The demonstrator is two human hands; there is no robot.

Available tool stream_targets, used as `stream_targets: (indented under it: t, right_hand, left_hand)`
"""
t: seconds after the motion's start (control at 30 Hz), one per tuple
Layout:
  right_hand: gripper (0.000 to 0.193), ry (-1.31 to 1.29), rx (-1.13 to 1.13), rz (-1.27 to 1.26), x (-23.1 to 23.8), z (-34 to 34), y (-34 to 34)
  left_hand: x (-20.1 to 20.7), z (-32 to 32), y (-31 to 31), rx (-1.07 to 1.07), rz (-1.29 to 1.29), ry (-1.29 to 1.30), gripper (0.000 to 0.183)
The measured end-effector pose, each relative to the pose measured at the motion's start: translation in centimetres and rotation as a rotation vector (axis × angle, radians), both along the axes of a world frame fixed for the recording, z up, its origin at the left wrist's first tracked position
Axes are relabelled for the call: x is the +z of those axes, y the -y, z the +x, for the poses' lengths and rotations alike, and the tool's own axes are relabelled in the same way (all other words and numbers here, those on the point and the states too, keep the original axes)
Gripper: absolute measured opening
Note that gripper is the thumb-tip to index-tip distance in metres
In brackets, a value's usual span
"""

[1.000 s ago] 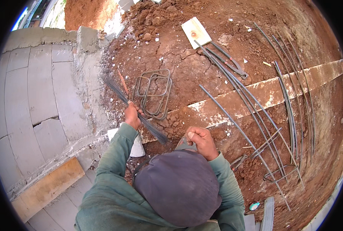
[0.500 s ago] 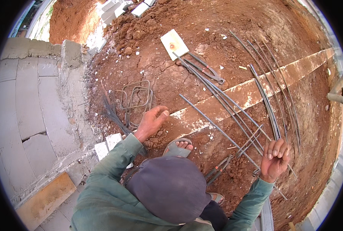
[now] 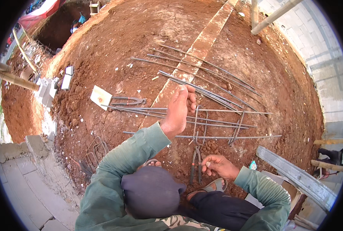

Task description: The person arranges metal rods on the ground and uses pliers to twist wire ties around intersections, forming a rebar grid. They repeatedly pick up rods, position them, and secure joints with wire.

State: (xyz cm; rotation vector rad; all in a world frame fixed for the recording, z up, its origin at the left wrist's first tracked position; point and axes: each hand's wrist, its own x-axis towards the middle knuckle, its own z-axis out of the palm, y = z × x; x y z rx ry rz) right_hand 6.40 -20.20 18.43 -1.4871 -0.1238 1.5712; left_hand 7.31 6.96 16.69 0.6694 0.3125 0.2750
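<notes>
One pair of pincers (image 3: 193, 164) just left of the right hand (image 3: 220, 168)

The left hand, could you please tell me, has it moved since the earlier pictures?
Yes: the left hand has moved rightward, away from the bent metal loops, and now appears over the steel rods.

Right hand (image 3: 220, 167) beside pincers (image 3: 196, 153) — rods (image 3: 225, 137) beyond

Green sleeves (image 3: 129, 152), dark purple-grey cap (image 3: 153, 192), grey rods (image 3: 252, 136), orange-and-grey pincers (image 3: 193, 169), reddish-brown soil (image 3: 121, 77), camouflage-patterned cloth (image 3: 175, 222)
</notes>
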Motion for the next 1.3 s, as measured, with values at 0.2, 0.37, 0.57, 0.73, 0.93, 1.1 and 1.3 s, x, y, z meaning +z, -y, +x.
stream_targets:
  t: [0.2, 0.37, 0.57, 0.73, 0.93, 1.1, 1.3]
  right_hand:
    - [0.013, 0.149, -0.486, 0.198, 3.2, 0.5, 5.3]
    - [0.014, 0.271, -0.703, 0.344, 2.3, 0.9, 6.9]
    - [0.012, 0.108, -0.892, 0.483, -3.5, 1.3, 8.2]
    - [0.031, 0.093, -0.950, 0.341, -6.8, 0.6, 9.7]
    - [0.034, 0.820, -0.994, 0.145, -5.3, 6.0, 14.2]
    - [0.027, 0.532, -1.396, 0.365, -4.7, 8.3, 15.3]
    - [0.023, 0.687, -1.076, 0.123, -3.7, 7.3, 16.7]
  left_hand:
    - [1.4, 4.4, 9.7, -0.070, 1.080, -0.083, 0.039]
    - [3.6, 8.3, 15.4, -0.397, 1.055, -0.321, 0.049]
    - [6.5, 11.8, 18.5, -0.545, 0.256, -0.012, 0.035]
    - [2.6, 10.5, 20.8, -0.295, 0.538, 0.064, 0.026]
    - [-4.8, 3.6, 27.8, -0.575, 0.483, -0.099, 0.025]
    - [-7.4, 0.0, 33.3, -0.762, 0.439, -0.218, 0.027]
    - [-5.6, 2.8, 32.0, -0.350, 0.900, -0.036, 0.032]
